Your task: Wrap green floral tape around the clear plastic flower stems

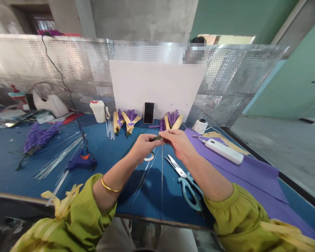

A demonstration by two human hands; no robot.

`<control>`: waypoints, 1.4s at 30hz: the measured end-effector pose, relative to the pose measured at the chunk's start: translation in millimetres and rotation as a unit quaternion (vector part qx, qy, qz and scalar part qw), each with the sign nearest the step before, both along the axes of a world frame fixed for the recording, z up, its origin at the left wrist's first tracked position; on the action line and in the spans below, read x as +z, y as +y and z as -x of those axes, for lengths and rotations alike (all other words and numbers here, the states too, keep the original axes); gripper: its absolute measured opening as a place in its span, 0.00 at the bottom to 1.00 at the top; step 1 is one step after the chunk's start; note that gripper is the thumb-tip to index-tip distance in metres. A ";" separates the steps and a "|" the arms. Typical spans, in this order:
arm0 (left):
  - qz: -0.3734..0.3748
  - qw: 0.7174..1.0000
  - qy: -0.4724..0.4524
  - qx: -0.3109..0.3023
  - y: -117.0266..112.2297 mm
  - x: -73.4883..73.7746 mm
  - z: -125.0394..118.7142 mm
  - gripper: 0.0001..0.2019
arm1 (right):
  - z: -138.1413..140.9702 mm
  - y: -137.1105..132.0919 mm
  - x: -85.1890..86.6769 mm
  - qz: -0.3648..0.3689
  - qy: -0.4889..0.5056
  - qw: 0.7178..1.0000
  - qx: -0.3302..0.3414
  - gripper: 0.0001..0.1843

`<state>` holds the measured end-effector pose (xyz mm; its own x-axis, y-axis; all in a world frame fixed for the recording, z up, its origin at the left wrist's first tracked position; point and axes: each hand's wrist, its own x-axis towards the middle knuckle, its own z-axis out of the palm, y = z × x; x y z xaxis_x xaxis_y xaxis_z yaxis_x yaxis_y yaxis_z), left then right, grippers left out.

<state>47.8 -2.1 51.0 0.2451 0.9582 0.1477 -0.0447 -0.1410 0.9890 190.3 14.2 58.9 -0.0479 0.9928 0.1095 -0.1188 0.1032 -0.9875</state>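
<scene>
Where the left hand (pixel 142 145) and right hand (pixel 177 142) meet, one strip of green tape (pixel 157 138) spans their fingertips;
the left grip is narrow on the tape, the right pinches one wire (pixel 162 175) by its end; one tape roll (pixel 149 158) shows just below the left hand; one pair of scissors (pixel 183 175) lies nearby; two wrapped bouquets (pixel 130 128) flank one phone (pixel 148 113) leftward, one more rightward.
</scene>
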 end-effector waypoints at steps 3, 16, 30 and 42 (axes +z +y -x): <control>0.005 1.000 0.008 -0.011 0.1 -0.2 0.5 0.13 | 2.2 -0.9 -2.4 -0.005 0.004 1.000 0.003 0.13; 0.004 0.999 0.010 -0.040 0.9 -1.7 2.4 0.10 | 2.7 -0.7 -3.0 -0.015 0.012 1.000 0.009 0.17; 0.003 0.999 -0.035 0.004 3.5 -5.7 -1.0 0.11 | 0.2 -0.6 -0.3 -0.009 -0.007 1.000 -0.004 0.17; 0.086 0.985 -0.104 -0.103 8.1 -10.6 3.1 0.14 | -8.0 11.1 -4.6 0.086 0.096 0.981 0.144 0.15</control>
